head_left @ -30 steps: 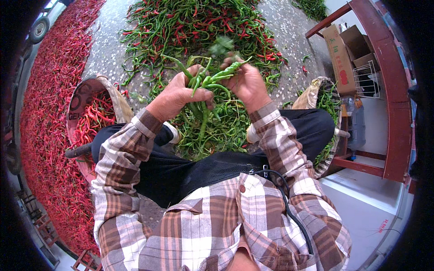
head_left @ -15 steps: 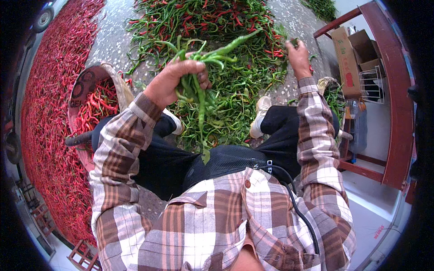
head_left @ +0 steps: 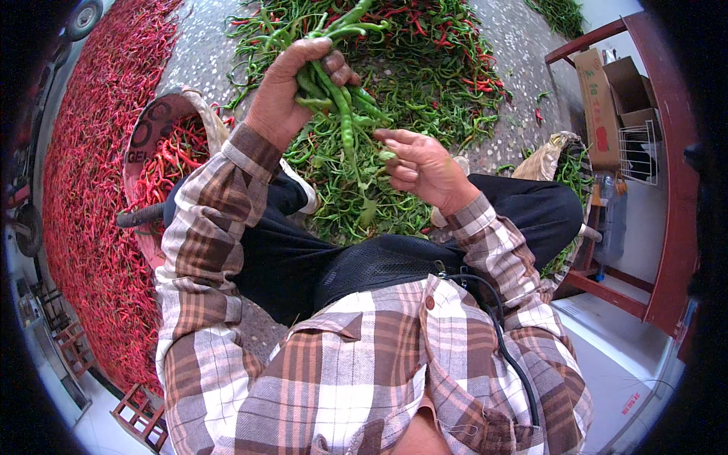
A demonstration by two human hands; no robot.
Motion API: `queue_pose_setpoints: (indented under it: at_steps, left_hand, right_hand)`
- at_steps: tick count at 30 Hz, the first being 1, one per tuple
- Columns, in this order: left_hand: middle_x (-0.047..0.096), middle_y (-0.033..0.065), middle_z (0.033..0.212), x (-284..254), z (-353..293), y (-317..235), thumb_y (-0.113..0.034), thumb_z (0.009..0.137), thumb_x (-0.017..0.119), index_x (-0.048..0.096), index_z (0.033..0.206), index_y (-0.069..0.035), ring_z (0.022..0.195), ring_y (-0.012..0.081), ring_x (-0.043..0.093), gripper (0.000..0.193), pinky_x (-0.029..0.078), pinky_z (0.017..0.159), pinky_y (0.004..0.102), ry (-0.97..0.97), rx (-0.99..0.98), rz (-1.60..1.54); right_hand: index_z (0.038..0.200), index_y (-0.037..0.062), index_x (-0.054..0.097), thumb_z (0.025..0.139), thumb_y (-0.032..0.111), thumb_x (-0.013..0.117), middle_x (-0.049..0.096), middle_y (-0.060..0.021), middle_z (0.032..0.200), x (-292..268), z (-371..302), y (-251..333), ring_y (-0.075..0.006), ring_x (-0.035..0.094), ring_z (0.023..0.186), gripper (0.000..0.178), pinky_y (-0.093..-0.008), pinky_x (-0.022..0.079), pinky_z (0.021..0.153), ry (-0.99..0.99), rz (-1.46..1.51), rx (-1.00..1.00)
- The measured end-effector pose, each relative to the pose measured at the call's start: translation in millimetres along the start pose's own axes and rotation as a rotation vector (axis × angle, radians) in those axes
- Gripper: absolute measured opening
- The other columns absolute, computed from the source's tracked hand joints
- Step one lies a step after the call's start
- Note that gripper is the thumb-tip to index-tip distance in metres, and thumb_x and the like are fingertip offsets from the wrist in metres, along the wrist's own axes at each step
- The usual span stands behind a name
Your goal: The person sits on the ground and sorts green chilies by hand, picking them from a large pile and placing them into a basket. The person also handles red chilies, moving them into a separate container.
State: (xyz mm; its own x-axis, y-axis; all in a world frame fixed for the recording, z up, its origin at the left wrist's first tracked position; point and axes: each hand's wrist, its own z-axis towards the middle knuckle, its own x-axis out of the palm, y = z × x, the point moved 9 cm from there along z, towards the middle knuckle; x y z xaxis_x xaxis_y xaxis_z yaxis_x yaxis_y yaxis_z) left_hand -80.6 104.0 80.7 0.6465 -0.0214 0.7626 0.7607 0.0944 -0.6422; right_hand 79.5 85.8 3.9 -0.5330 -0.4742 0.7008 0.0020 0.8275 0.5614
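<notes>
My left hand (head_left: 284,95) is closed round a bunch of long green chili peppers (head_left: 345,125), whose tips and leafy stems hang below the fist. Other peppers stick out above the thumb. Just right of the hanging stems, my right hand (head_left: 432,168) has its thumb and fingers pinched together, with a small pale green leaf (head_left: 387,155) showing at them. Beneath both hands spreads a pile of green chili peppers and leaves (head_left: 409,197) between my feet. Farther out, red peppers mix into the green heap (head_left: 425,45).
A wide bed of red chili peppers (head_left: 83,227) covers the floor at left. Beside my left knee stands a pink tub (head_left: 133,173) with red peppers in it. By my right knee is a pale sack (head_left: 547,155) with green peppers. A dark red wooden frame (head_left: 667,250) and cardboard boxes (head_left: 599,106) stand at right.
My right hand has come from the far right of the pile back to beside the bunch. My left hand has moved slightly up and away, still gripping the peppers.
</notes>
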Motion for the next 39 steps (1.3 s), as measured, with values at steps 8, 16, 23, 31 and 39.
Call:
queue_pose_setpoints:
  at_steps: [8, 16, 23, 31, 39]
  left_hand:
    - [0.045, -0.0004, 0.070, 0, 0, -7, -0.022, 0.090, 0.054, 0.047, 0.076, -0.008, 0.069, 0.0143, 0.050, 0.021, 0.045, 0.086, 0.0374, -0.065, 0.037, 0.194]
    - [0.059, 0.0039, 0.071, -23, 0, -50, -0.018, 0.087, 0.059, 0.057, 0.077, -0.005, 0.069, 0.0165, 0.061, 0.017, 0.053, 0.080, 0.0375, -0.203, 0.272, 0.127]
    - [0.061, 0.0063, 0.071, -24, 3, -46, -0.015, 0.086, 0.061, 0.062, 0.078, -0.002, 0.065, 0.0175, 0.063, 0.016, 0.055, 0.069, 0.0349, -0.223, 0.314, 0.256]
    - [0.063, 0.0092, 0.074, -45, 1, -60, -0.022, 0.087, 0.059, 0.056, 0.075, -0.004, 0.073, 0.0231, 0.066, 0.022, 0.054, 0.066, 0.0355, -0.302, 0.214, 0.150]
    - [0.064, 0.0047, 0.095, 34, 10, 32, -0.014, 0.085, 0.065, 0.055, 0.114, 0.002, 0.080, 0.0098, 0.060, 0.035, 0.049, 0.072, 0.0242, -0.044, 0.079, 0.467]
  right_hand:
    - [0.113, 0.0009, 0.054, 0.098, 0.033, 0.045, 0.055, 0.0005, 0.072, 36, -8, 34, -0.0071, 0.053, 0.062, 0.036, -0.0197, 0.040, 0.051, -0.004, -0.594, -0.298]
    - [0.107, -0.0006, 0.054, 0.096, 0.036, 0.049, 0.057, -0.0036, 0.078, -6, -10, 11, -0.0120, 0.059, 0.074, 0.039, -0.0263, 0.049, 0.066, -0.330, -0.545, -0.028]
    - [0.104, -0.0027, 0.053, 0.100, 0.023, 0.042, 0.037, 0.0024, 0.060, 61, -3, 10, -0.0089, 0.039, 0.052, 0.028, -0.0274, 0.045, 0.057, 0.228, -0.459, -0.101]
    - [0.119, -0.0054, 0.052, 0.092, 0.029, 0.056, 0.063, -0.0114, 0.099, -11, -24, 61, -0.0186, 0.061, 0.092, 0.044, -0.0305, 0.048, 0.082, -0.422, -1.738, -0.660]
    - [0.110, 0.0019, 0.054, 0.090, 0.040, 0.058, 0.055, 0.0012, 0.101, 51, 9, 90, -0.0069, 0.050, 0.088, 0.043, -0.0254, 0.045, 0.078, -0.071, -0.881, -0.485]
